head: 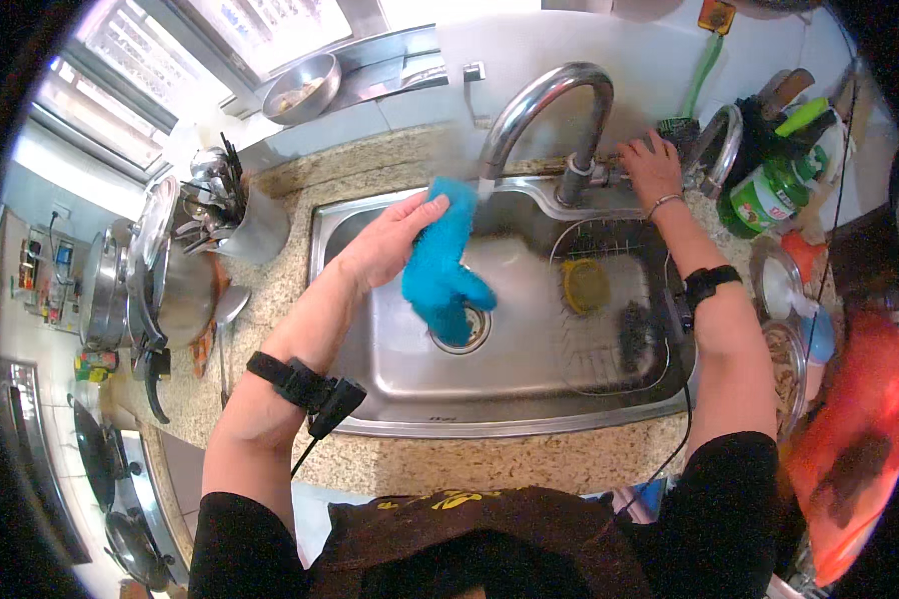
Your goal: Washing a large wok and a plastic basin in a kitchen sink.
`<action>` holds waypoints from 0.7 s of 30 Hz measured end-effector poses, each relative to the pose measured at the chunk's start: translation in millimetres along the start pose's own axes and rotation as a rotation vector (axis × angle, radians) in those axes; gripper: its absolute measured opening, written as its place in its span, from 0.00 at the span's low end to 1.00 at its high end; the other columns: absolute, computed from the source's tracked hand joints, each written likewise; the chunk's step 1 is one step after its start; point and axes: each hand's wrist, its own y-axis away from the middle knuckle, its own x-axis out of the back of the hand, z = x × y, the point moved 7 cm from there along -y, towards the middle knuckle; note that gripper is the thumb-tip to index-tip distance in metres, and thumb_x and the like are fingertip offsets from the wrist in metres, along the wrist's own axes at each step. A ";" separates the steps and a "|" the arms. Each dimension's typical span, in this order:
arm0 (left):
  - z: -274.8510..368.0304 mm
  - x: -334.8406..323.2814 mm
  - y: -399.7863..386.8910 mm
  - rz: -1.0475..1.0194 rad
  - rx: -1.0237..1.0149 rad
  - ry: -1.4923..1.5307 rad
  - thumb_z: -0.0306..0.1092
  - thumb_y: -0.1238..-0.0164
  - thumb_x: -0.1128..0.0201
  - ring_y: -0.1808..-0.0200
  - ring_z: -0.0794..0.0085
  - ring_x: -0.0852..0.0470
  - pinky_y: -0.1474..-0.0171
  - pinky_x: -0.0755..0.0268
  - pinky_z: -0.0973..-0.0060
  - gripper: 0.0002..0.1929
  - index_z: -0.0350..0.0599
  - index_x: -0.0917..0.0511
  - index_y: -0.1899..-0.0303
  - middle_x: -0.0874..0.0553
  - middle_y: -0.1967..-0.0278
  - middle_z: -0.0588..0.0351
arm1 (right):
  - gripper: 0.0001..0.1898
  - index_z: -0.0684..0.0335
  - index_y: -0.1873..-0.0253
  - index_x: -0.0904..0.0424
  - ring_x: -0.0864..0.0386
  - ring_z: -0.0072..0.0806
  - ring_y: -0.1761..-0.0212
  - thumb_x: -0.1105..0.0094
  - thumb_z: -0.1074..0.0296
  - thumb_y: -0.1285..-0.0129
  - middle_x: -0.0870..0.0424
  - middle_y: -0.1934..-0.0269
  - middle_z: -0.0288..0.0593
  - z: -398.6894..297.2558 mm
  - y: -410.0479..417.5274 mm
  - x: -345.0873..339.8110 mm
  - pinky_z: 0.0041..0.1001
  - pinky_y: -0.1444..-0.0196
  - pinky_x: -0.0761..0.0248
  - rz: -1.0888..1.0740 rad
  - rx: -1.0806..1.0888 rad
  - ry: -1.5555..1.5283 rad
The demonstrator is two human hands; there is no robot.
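Note:
My left hand [401,236] holds the upper end of a blue cloth [449,254], pinched between thumb and fingers. The cloth hangs over the stainless steel sink [412,382], its lower end in front of the drain [462,328]. Just right of the cloth's top is the mouth of the tall curved faucet [551,82]; a pale stream seems to come from it. My right hand [653,168] is behind the sink at the faucet's side lever [607,177], fingers spread; whether they touch the lever is unclear. A wire rack [569,352] with a yellow round scrubber [586,287] lies in the sink's right part.
On the left stand a container of utensils [258,228], a pressure cooker [183,299] and a ladle [232,303]. A second small faucet [727,142] and a green detergent bottle [764,196] are at the right, near a red plastic bag [861,427]. A metal bowl [302,90] sits on the windowsill.

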 end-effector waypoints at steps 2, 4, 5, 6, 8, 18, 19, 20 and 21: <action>2.6 0.0 -0.9 -0.054 -0.011 -0.018 0.41 0.37 0.51 0.60 0.77 0.25 0.57 0.30 0.77 0.17 0.41 0.33 0.51 0.23 0.59 0.58 | 0.17 0.55 0.52 0.31 0.38 0.38 0.46 0.51 0.72 0.50 0.29 0.53 0.37 2.8 12.3 8.7 0.36 0.46 0.44 0.170 -0.075 -0.113; 5.2 -8.4 0.6 -0.082 -0.009 0.001 0.41 0.37 0.51 0.59 0.76 0.25 0.56 0.30 0.77 0.17 0.41 0.32 0.51 0.23 0.59 0.58 | 0.16 0.56 0.53 0.31 0.36 0.39 0.47 0.51 0.72 0.50 0.28 0.54 0.39 -12.9 25.5 21.5 0.36 0.47 0.44 0.264 -0.145 -0.260; 5.5 -11.9 2.7 -0.101 -0.010 0.014 0.41 0.37 0.51 0.59 0.76 0.25 0.56 0.31 0.77 0.17 0.41 0.32 0.52 0.23 0.59 0.58 | 0.16 0.58 0.54 0.31 0.35 0.39 0.49 0.51 0.72 0.51 0.28 0.55 0.41 -24.3 33.0 31.4 0.35 0.48 0.43 0.363 -0.215 -0.415; 3.0 -12.2 1.4 -0.097 -0.012 0.020 0.41 0.37 0.51 0.59 0.76 0.25 0.56 0.31 0.77 0.17 0.41 0.32 0.52 0.23 0.59 0.58 | 0.15 0.59 0.55 0.31 0.35 0.39 0.52 0.51 0.71 0.51 0.28 0.55 0.43 -46.6 42.5 41.3 0.35 0.49 0.43 0.404 -0.118 -0.573; -10.5 -14.8 -3.3 -0.108 0.059 -0.035 0.40 0.37 0.51 0.59 0.76 0.25 0.55 0.31 0.77 0.16 0.41 0.32 0.52 0.23 0.59 0.58 | 0.15 0.61 0.55 0.31 0.34 0.40 0.53 0.49 0.68 0.51 0.29 0.56 0.46 -93.3 55.7 45.0 0.36 0.48 0.44 0.330 -0.009 -0.992; -21.7 -1.2 -8.1 -0.046 -0.024 -0.309 0.37 0.39 0.48 0.64 0.81 0.26 0.59 0.34 0.83 0.14 0.41 0.27 0.56 0.22 0.63 0.62 | 0.17 0.64 0.52 0.33 0.27 0.30 0.56 0.48 0.63 0.44 0.26 0.58 0.40 -169.7 65.3 -1.4 0.27 0.52 0.35 -0.389 -0.433 -2.314; -28.0 3.9 -7.3 -0.045 -0.023 -0.307 0.37 0.39 0.48 0.64 0.81 0.26 0.59 0.34 0.83 0.14 0.41 0.27 0.56 0.22 0.63 0.62 | 0.16 0.64 0.52 0.32 0.27 0.29 0.57 0.48 0.65 0.44 0.25 0.59 0.40 -170.6 61.3 7.4 0.27 0.53 0.35 -0.404 -0.443 -2.559; -33.0 9.6 -5.9 -0.024 -0.049 -0.292 0.35 0.40 0.48 0.62 0.81 0.27 0.57 0.35 0.82 0.13 0.41 0.28 0.55 0.23 0.63 0.62 | 0.15 0.64 0.53 0.32 0.27 0.28 0.58 0.48 0.66 0.45 0.25 0.60 0.40 -172.1 56.6 16.7 0.27 0.53 0.34 -0.415 -0.441 -2.804; -38.3 14.7 -6.3 -0.011 -0.072 -0.279 0.33 0.40 0.48 0.61 0.81 0.27 0.54 0.36 0.81 0.13 0.40 0.28 0.55 0.23 0.62 0.62 | 0.13 0.63 0.55 0.31 0.27 0.28 0.60 0.49 0.68 0.46 0.25 0.62 0.39 -179.8 54.7 20.4 0.27 0.56 0.32 -0.527 -0.426 -2.854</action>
